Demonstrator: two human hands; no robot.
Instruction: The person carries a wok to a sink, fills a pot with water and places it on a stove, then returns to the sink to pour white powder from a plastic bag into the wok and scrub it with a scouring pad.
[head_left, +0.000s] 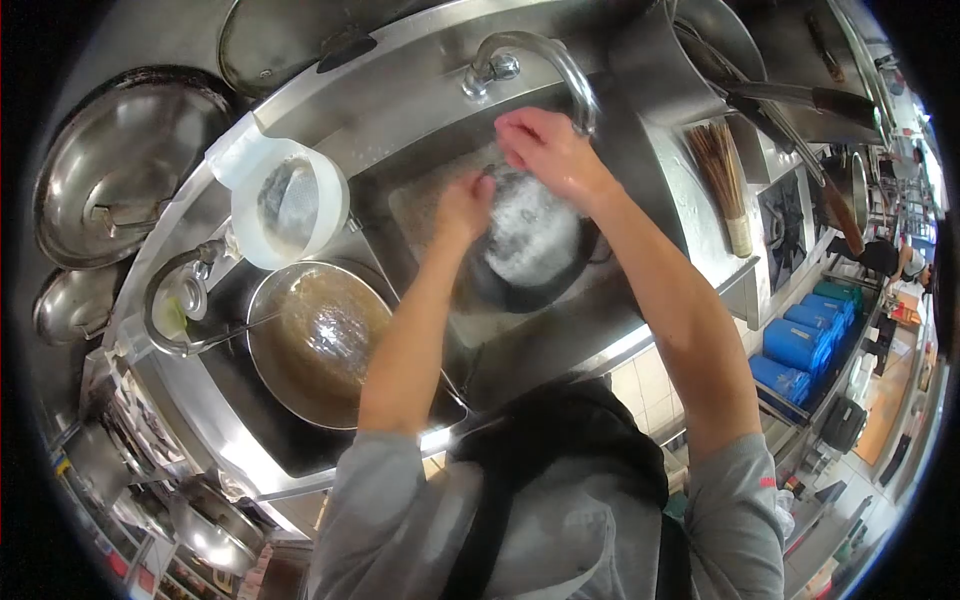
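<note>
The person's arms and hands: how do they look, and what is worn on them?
The left hand and right hand are bare: no gloves, and no watch or ring shows. Both forearms are uncovered. Grey short sleeves end near the elbows; the right sleeve carries a small red mark. A dark apron covers the chest.
</note>
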